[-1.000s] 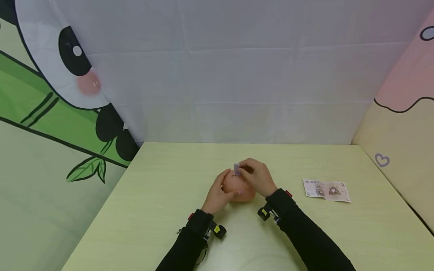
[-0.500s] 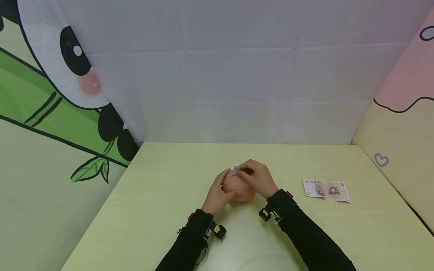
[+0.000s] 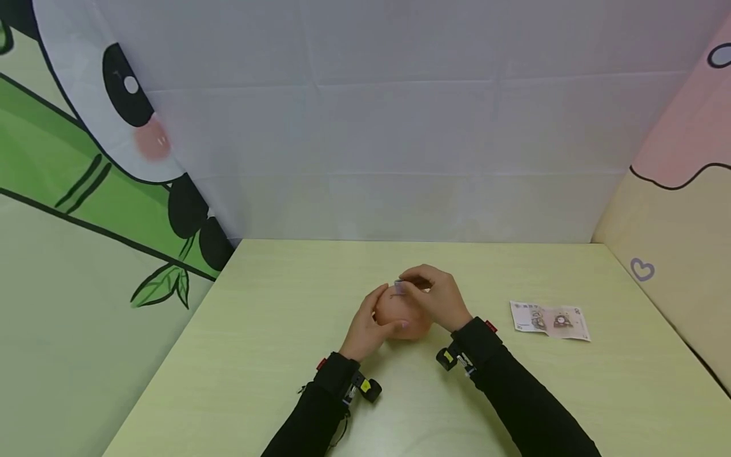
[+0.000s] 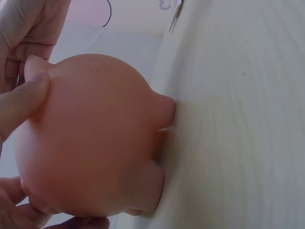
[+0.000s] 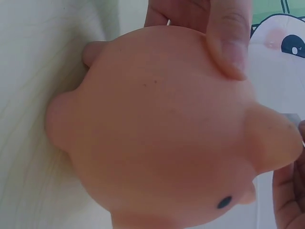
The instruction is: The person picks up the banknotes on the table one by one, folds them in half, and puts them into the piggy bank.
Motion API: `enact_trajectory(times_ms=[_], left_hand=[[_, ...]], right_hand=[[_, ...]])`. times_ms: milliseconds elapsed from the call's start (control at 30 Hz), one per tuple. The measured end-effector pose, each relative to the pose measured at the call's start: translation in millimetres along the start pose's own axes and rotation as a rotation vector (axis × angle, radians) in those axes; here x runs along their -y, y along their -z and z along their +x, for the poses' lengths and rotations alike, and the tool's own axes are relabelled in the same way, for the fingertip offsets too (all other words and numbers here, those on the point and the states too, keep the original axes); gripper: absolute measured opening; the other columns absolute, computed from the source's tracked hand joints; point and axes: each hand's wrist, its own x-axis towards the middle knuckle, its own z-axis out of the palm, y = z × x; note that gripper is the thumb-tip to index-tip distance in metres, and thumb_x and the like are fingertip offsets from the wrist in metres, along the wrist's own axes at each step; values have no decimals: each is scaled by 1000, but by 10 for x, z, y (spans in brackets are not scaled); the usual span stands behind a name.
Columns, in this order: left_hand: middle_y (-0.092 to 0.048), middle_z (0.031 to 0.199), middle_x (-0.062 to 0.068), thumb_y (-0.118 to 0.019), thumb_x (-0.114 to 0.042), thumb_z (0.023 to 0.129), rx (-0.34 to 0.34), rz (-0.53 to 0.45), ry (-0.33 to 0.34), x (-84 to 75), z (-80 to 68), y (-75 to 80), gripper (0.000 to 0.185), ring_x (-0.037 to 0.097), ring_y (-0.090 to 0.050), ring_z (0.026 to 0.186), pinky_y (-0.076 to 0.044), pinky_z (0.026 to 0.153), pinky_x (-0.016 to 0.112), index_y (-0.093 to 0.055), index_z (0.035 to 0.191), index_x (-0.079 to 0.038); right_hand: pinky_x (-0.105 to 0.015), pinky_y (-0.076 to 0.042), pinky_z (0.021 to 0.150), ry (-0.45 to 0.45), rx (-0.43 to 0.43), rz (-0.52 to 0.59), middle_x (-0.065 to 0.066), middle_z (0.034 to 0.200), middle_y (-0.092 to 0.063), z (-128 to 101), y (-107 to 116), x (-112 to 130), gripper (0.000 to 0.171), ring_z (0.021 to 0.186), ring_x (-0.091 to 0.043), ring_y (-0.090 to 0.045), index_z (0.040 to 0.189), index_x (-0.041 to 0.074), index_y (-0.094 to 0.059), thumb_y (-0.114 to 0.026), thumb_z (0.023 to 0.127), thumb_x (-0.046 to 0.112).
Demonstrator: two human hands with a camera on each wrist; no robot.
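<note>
A pink-orange piggy bank stands on its feet on the table between both hands. My left hand grips its left side, the thumb pressed on the near face and the fingers wrapped behind. My right hand is over the top of the bank, pinching a small purple folded banknote between thumb and fingertips. Only a short piece of that note shows, upright at the slot on the bank's back. From the right wrist, the pig's ear partly covers the right fingers and the note.
A second banknote, creased across its middle, lies flat on the pale wooden table to the right. Behind the table's far edge hangs a light cloth backdrop with cartoon prints at both sides.
Less of the folded banknote shows above the bank than before. The right hand has shifted slightly, its fingers now covering more of the note. The left hand and the bank stay put.
</note>
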Motion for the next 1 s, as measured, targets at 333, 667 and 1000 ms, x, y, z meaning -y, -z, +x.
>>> enact_trajectory(times_ms=[333,667,1000], left_hand=[[-36,154,13,-77,-20,86,-5,0,0,246,89,-8,82,34,-47,131,-46,102,52,-31,153,-10],[-36,154,10,-78,-32,85,-1,16,-1,277,95,-6,85,32,-48,130,-47,102,49,-31,153,-13],[-35,154,10,-78,-33,85,7,1,-1,269,90,-8,83,32,-49,130,-48,100,48,-32,152,-18]], right_hand=[[-26,-56,73,3,7,-94,-4,89,-72,-7,-12,11,5,80,-16,-66,92,7,-74,-73,87,8],[-28,-55,70,51,42,-217,-4,86,-72,-16,-40,-4,5,78,-16,-66,90,7,-76,-74,85,6],[-26,-52,68,46,87,-262,-4,85,-67,-25,-41,-14,5,76,-15,-62,90,7,-76,-73,86,5]])
